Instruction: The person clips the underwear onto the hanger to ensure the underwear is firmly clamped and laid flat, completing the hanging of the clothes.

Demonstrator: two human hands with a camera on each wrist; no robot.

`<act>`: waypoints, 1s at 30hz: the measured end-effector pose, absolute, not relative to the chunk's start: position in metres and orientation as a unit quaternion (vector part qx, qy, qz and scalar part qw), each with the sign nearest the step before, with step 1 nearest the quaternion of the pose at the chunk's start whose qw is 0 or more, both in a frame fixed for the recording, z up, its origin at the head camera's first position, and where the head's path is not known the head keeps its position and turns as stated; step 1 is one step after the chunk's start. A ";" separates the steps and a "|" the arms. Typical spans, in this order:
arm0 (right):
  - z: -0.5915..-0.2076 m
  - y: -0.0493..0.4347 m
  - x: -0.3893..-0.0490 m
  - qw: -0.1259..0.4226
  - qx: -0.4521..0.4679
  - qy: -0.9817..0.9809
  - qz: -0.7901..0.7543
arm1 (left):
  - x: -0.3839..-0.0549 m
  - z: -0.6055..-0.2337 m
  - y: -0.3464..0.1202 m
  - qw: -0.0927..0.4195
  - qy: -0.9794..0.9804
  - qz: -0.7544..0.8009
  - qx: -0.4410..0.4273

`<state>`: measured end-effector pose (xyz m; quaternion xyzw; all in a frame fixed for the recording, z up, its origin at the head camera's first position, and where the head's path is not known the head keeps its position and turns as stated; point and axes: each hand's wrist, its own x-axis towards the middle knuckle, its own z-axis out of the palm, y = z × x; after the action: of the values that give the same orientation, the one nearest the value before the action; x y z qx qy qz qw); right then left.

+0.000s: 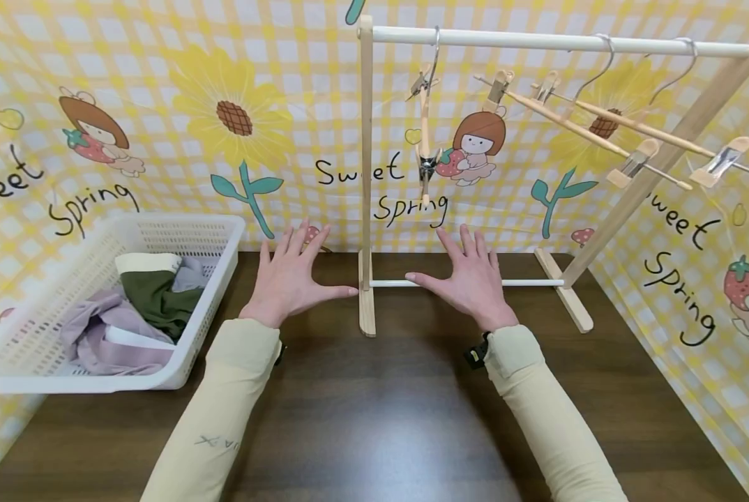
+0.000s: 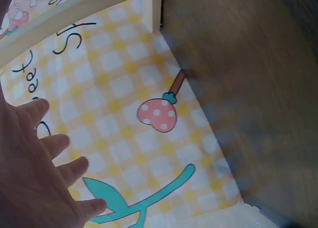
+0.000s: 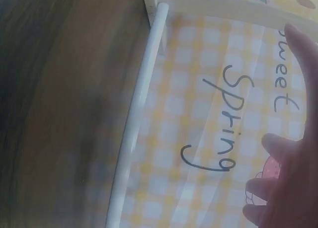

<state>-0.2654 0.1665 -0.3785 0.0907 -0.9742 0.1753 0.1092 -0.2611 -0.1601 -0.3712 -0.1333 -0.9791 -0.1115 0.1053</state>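
Observation:
Both hands reach forward over the dark table with fingers spread, holding nothing. In the head view the left hand (image 1: 289, 275) is just left of the wooden rack's left post (image 1: 367, 160), its thumb pointing at the post's foot. The right hand (image 1: 471, 282) is inside the rack's span, overlapping the white lower bar (image 1: 531, 283). The left wrist view shows the spread fingers (image 2: 69, 171) of the left hand before the checked cloth. At the right edge of the right wrist view, the right hand (image 3: 293, 168) is dark, also with fingers apart.
Several wooden clip hangers, one a hanger (image 1: 425, 125) near the left post, hang from the white top bar (image 1: 506, 40). At left, a white plastic basket (image 1: 217, 279) holds a green garment (image 1: 155, 293) and a lilac garment (image 1: 98, 328). Checked cloth (image 1: 324, 97) covers the walls.

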 end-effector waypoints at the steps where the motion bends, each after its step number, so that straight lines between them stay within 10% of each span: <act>1: -0.378 0.166 -0.265 0.110 0.092 -0.974 0.175 | -0.261 -0.370 -0.160 0.105 -0.979 -0.111 -0.135; 30: -0.358 0.133 -0.228 0.178 0.192 -0.931 0.255 | -0.169 -0.284 -0.205 0.150 -0.968 -0.055 -0.193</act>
<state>-0.2283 0.1327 -0.3584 0.1924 -0.9307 0.2550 0.1780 -0.1686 -0.2048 -0.2835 -0.1930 -0.9680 -0.0554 0.1505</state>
